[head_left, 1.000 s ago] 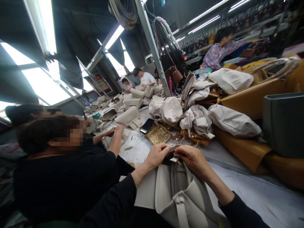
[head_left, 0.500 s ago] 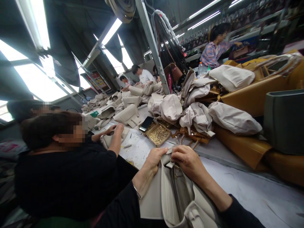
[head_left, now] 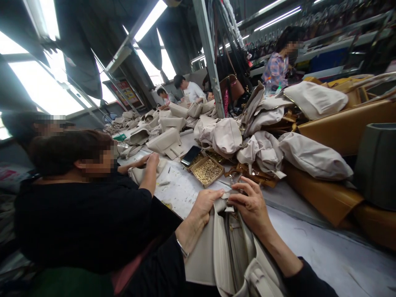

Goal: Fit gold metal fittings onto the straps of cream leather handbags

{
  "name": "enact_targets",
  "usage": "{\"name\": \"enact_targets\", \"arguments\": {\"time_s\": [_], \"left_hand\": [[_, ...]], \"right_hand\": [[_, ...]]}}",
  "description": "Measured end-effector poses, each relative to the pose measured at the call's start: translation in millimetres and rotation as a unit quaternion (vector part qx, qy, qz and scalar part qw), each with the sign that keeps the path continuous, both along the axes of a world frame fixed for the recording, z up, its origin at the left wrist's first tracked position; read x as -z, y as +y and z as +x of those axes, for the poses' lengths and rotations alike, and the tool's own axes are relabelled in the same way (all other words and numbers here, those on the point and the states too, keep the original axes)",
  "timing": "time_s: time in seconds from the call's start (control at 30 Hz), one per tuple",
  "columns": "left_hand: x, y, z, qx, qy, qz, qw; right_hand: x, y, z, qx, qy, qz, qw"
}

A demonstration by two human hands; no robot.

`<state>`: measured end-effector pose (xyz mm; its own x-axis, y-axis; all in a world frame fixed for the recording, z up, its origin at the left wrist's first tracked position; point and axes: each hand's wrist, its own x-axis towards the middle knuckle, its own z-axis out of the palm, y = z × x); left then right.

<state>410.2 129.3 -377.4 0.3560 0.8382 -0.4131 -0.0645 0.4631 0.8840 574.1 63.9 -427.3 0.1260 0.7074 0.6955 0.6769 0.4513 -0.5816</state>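
Note:
A pale beige handbag (head_left: 221, 247) stands in front of me, its mouth gaping and a zip showing inside. My left hand (head_left: 202, 208) grips the bag's far end, thumb pressed on a small beige strap tab (head_left: 227, 194). On the other side of that tab, my right hand (head_left: 249, 202) pinches near its edge with thumb and index finger, the other fingers raised and spread. Whether something small sits in that pinch I cannot make out. Just beyond my hands lies a shallow box (head_left: 207, 172) of small gold-coloured metal pieces.
A dark phone (head_left: 191, 156) rests beside the box. Beige bags (head_left: 227, 136) and brown bags (head_left: 321, 185) are heaped along the white table (head_left: 300, 235). At my left sits a co-worker in black (head_left: 83, 206), handling another beige bag. A metal post (head_left: 210, 57) rises behind the heap.
My right hand's upper fingers have lifted and spread away from the tab. My left hand keeps its hold. The view has shifted slightly.

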Motion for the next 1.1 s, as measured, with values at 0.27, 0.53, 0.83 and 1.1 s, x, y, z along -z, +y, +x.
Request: {"name": "enact_targets", "arguments": {"time_s": [0.27, 0.53, 0.83, 1.1], "left_hand": [[-6.3, -3, -1, 0.016, 0.031, 0.019, 0.999], [-27.3, -11, -13, 0.095, 0.181, 0.224, 0.953], [-39.1, -25, -15, 0.108, 0.345, 0.468, 0.807], [-26.3, -20, -11, 0.049, 0.258, 0.376, 0.889]], "right_hand": [[0.7, -1, -2, 0.005, 0.035, 0.023, 0.999], [0.2, -1, -9, -0.003, 0.029, -0.004, 1.000], [-9.0, -2, -10, -0.053, 0.042, -0.011, 0.998], [-5.7, -2, -6, -0.078, 0.054, 0.005, 0.995]]}}
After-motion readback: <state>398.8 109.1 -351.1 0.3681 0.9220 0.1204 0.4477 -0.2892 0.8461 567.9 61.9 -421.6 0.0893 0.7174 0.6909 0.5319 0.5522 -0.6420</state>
